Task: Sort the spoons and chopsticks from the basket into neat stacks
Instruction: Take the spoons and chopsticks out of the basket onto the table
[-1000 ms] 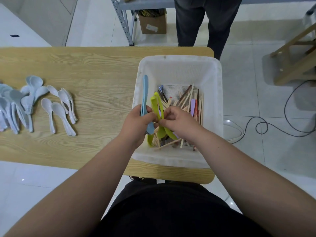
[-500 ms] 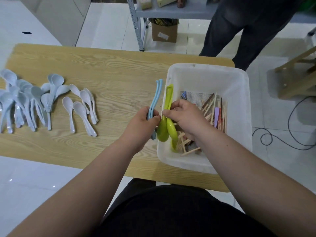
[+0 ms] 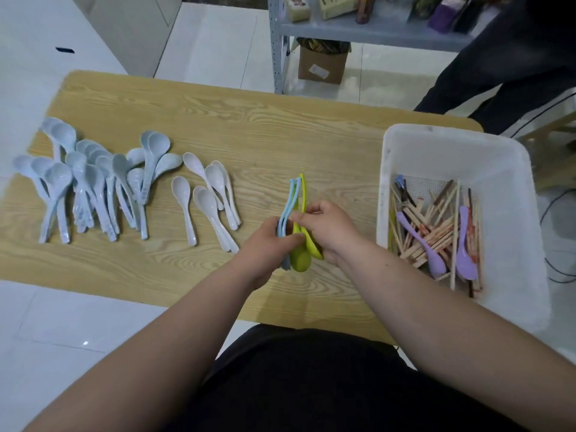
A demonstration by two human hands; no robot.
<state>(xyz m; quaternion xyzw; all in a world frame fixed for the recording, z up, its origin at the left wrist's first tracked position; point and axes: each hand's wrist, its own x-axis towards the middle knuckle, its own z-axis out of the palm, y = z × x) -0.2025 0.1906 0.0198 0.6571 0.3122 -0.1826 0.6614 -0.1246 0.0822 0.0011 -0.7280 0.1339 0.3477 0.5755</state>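
spoons held over the pale wooden table [image 3: 265, 135]
left hand [image 3: 268, 241] grips slim light-blue plastic spoons [image 3: 286, 202], right hand [image 3: 327, 229] pinches yellow-green plastic spoons [image 3: 300, 260]; white plastic basket [image 3: 452, 145] at three o'clock.

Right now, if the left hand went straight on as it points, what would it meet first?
Probably the green spoons in the right hand, beside its own blue spoons; depth unclear.

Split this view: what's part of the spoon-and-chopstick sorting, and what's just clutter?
Job:
- blue spoons held in the left hand
- green spoons held in the right hand
- basket with chopsticks and purple spoons
- sorted spoons on the table

Lying about:
- cardboard box
- shelf
- standing person's legs
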